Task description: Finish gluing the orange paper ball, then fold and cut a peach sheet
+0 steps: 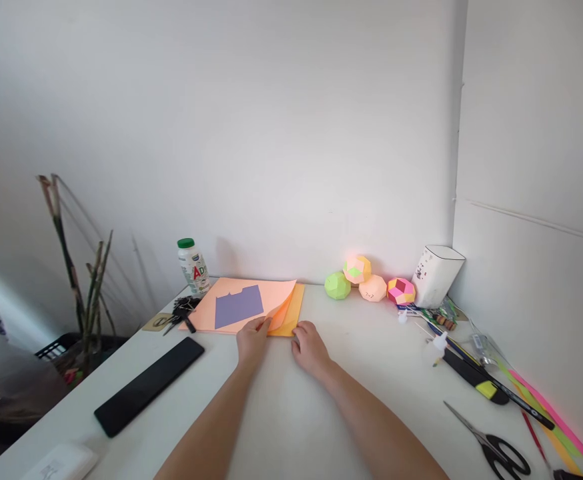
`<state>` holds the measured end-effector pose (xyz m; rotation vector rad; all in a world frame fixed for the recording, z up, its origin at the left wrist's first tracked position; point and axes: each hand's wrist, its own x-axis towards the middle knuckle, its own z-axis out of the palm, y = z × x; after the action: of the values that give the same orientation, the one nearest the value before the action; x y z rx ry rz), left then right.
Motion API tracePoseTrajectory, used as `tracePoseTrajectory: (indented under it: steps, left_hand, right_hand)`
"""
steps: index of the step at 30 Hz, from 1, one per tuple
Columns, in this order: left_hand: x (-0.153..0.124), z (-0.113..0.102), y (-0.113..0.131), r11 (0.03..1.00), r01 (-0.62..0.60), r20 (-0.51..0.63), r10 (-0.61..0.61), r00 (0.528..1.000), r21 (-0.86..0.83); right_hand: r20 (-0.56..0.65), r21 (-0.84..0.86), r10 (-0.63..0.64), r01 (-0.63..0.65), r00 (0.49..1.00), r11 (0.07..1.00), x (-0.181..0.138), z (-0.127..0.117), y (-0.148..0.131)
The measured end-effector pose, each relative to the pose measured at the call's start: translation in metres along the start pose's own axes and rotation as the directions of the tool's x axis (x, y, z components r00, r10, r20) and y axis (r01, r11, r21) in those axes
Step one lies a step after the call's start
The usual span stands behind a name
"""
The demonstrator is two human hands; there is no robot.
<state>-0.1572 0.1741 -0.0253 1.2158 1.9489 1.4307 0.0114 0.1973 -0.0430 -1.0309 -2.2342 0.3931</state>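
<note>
We are holding both hands at the paper stack (295,313), which is lying on the white tabletop (321,413) close to the wall. Our left hand (253,340) is sitting at the stack's near edge, its fingers (261,325) pinching the top sheet (276,297), whose right corner is curling up off the orange sheets below. Our right hand (310,347) is resting just beside the stack's near right corner, fingers loosely bent, gripping nothing. A purple paper piece (239,307) is lying on top of the stack. A bottle (193,267) and keys (181,311) are sitting left of the stack, a black bar (149,385) is lying near its left front, paper balls (357,269) are clustering to its right, and scissors (491,443) are lying well apart, far right.
</note>
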Motion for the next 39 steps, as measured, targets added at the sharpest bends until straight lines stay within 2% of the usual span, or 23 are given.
tracePoseTrajectory:
  steps: [5, 14, 19, 22, 25, 29, 31, 32, 35, 39]
  left_hand:
    - [-0.001, -0.001, 0.001, 1.000, 0.003, -0.006, -0.003, 1.000, -0.008]
    - [-0.002, 0.001, 0.002, 0.997, -0.065, -0.071, 0.067, 0.995, 0.039]
    - [-0.002, 0.001, 0.001, 0.986, -0.147, -0.092, 0.154, 0.984, 0.078]
    - [-0.003, 0.000, 0.000, 0.964, -0.240, -0.104, 0.252, 0.962, 0.116]
    - [-0.007, 0.006, 0.004, 0.897, -0.417, -0.034, 0.425, 0.904, 0.145]
    - [-0.016, 0.022, 0.010, 0.734, -0.668, 0.191, 0.644, 0.741, 0.119]
    - [-0.020, 0.029, 0.010, 0.669, -0.735, 0.289, 0.685, 0.669, 0.113]
    - [-0.022, 0.031, 0.009, 0.648, -0.752, 0.322, 0.690, 0.648, 0.122]
    - [-0.020, 0.030, 0.003, 0.622, -0.759, 0.380, 0.666, 0.642, 0.193]
    - [-0.007, 0.020, -0.009, 0.639, -0.694, 0.389, 0.577, 0.718, 0.332]
  right_hand:
    - [0.003, -0.001, -0.005, 0.005, 1.000, 1.000, 0.000, -0.001, 0.000]
    - [-0.011, 0.015, -0.008, 0.008, 1.000, 1.000, -0.001, 0.000, 0.000]
    - [-0.041, 0.044, -0.019, 0.021, 0.999, 0.999, 0.000, 0.002, 0.001]
    - [-0.093, 0.079, -0.014, 0.021, 0.996, 0.997, 0.000, 0.001, 0.000]
    - [-0.185, 0.128, 0.023, 0.001, 0.982, 0.992, 0.000, -0.002, -0.001]
    - [-0.243, 0.206, 0.096, -0.045, 0.965, 0.978, 0.002, -0.004, 0.003]
    - [-0.228, 0.227, 0.112, -0.059, 0.967, 0.972, 0.003, -0.004, 0.007]
    - [-0.219, 0.231, 0.119, -0.067, 0.968, 0.971, 0.004, -0.004, 0.009]
    - [-0.199, 0.229, 0.149, -0.102, 0.969, 0.968, 0.006, -0.004, 0.011]
    - [-0.155, 0.214, 0.162, -0.127, 0.975, 0.968, 0.007, -0.008, 0.006]
